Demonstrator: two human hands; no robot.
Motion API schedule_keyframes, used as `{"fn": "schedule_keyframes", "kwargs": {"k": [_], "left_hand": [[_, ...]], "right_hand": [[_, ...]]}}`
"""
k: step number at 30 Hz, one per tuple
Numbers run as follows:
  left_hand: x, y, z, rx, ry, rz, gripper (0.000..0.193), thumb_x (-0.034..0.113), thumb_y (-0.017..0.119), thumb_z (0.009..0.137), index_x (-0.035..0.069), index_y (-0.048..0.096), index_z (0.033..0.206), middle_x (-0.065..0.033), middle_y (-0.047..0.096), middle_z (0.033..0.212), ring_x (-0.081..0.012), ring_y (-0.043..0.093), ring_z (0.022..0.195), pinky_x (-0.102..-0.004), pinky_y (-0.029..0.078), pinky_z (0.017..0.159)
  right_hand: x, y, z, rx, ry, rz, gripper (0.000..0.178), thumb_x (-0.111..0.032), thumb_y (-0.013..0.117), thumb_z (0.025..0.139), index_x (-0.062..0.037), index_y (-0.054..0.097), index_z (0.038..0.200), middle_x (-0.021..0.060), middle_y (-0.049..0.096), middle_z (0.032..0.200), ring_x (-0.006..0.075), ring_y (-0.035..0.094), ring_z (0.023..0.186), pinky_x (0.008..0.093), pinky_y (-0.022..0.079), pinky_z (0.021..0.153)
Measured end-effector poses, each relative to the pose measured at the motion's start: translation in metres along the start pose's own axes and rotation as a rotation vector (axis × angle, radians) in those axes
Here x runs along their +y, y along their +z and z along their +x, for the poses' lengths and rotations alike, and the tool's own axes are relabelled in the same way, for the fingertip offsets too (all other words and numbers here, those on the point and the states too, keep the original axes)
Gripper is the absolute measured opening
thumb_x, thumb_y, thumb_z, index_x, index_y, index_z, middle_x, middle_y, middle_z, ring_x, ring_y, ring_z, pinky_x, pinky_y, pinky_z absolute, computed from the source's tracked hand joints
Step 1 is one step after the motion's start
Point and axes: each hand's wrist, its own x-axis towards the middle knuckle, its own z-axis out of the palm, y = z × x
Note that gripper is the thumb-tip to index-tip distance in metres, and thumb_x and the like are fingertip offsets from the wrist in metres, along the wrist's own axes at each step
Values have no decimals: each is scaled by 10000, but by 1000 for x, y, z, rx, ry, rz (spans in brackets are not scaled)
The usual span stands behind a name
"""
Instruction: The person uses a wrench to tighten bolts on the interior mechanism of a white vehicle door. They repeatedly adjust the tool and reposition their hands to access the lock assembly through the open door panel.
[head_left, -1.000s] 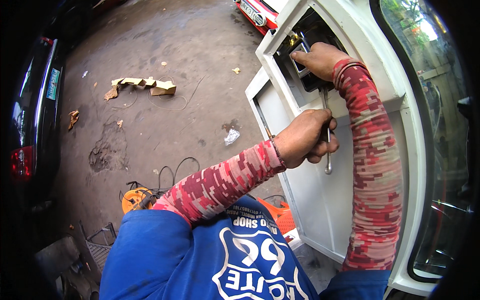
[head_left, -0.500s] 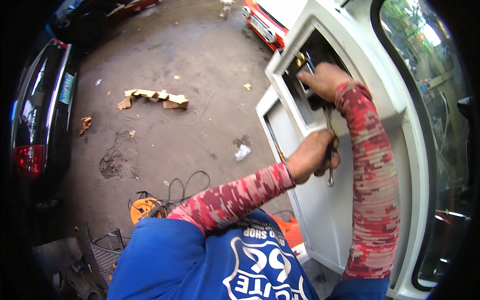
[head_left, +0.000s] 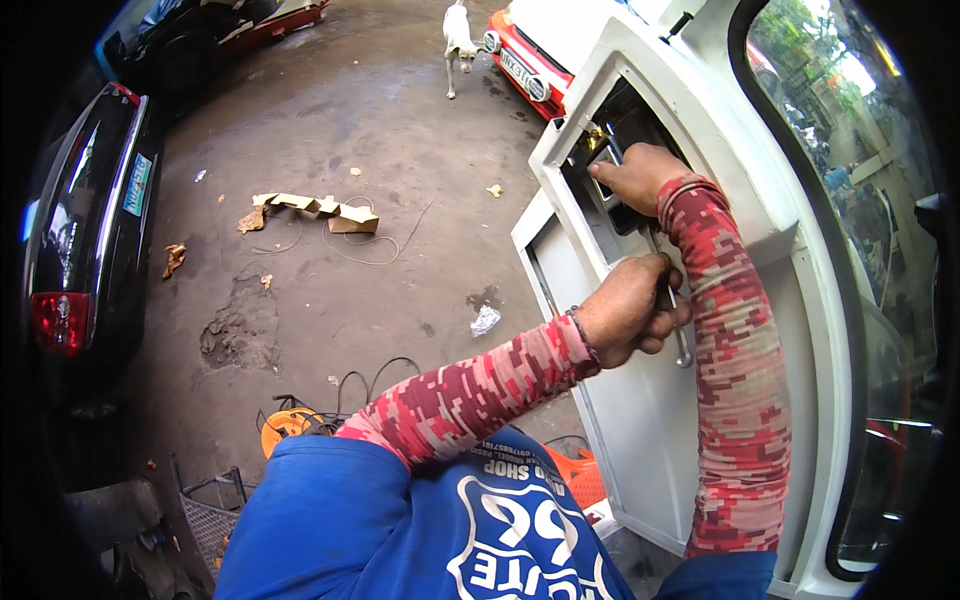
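My left hand (head_left: 630, 308) is closed round the shaft of a metal wrench (head_left: 683, 347). One rounded end shows below the fist, while its upper end reaches the underside of a dark, box-shaped part with a metal frame (head_left: 605, 190). My right hand (head_left: 648, 180) rests on that part, thumb along its edge and the other fingers hidden behind the hand, so its grip is unclear. The part sits in a rectangular opening of a white vehicle panel (head_left: 625, 420). Something brass-coloured (head_left: 596, 138) shows at its top.
A dark vehicle window (head_left: 850, 200) stands at right. Behind the opening is a red and white vehicle (head_left: 525, 70), with a white dog (head_left: 458, 45) beside it. A black car (head_left: 85, 230) is at left. Cardboard (head_left: 352, 218), an orange cable reel (head_left: 290, 428) and crumpled foil (head_left: 485, 320) lie on the ground.
The wrench's lower end has swung slightly right with my left hand. My right hand has shifted slightly left on the part. The dog has come further into view.
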Motion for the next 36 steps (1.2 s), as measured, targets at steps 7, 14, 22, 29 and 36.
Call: {"fn": "schedule_keyframes", "kwargs": {"k": [7,14,22,29,36], "left_hand": [[2,-21,-7,-103,3,167,267,355,356,1007,126,474,939,-41,532,608,-93,354,390,-246,292,354],[7,-13,-5,-300,-119,-352,245,357,329,1019,137,423,964,-71,577,842,-69,327,447,-226,276,443],[-4,-34,1,-307,-34,-78,299,391,356,1027,146,494,925,-46,613,723,-63,322,388,-213,282,367],[18,-100,18,77,446,1222,512,467,467,1003,-11,609,886,-65,617,691,-195,602,690,-359,483,657],[24,-122,35,264,843,1696,298,321,520,967,58,542,829,-184,585,656,-411,596,660,-497,465,600]], "right_hand": [[-5,-2,-1,-16,55,-32,672,-575,579,882,74,703,1009,258,692,969,346,689,925,406,523,864],[-3,-1,1,-16,30,-47,667,-571,572,888,78,708,958,248,695,904,326,693,853,403,523,810],[-6,-5,-1,-48,10,-63,681,-572,568,906,92,695,989,222,694,887,294,685,810,393,520,782],[-5,-5,1,-72,23,-3,669,-572,570,904,80,705,969,225,696,885,288,689,802,394,521,785],[-2,-1,0,-24,-20,-41,681,-603,565,876,60,712,926,228,692,865,309,695,798,398,527,776]]}}
